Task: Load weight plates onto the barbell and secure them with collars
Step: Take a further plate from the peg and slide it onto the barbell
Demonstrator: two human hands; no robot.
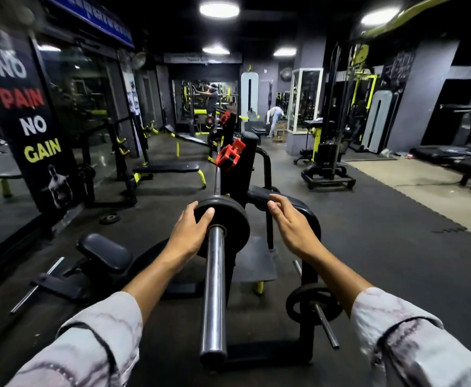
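Note:
The steel barbell sleeve [214, 289] points straight at me from the rack. A black weight plate [230, 216] sits on the sleeve, pushed far in. My left hand [190, 231] rests on the plate's left edge, fingers spread over its face. To the right of the plate, my right hand [287, 222] hovers with fingers loosely curled and nothing in it. A red collar [228, 155] perches on the black rack upright [245, 169] behind the plate. A second red collar [224, 117] shows farther back along the bar.
A small plate on a storage peg [311, 304] stands low on the right. At the left lie a padded seat [104, 252] and a loose plate [110, 218] on the floor, with a flat bench [167, 169] behind. People exercise at the far end.

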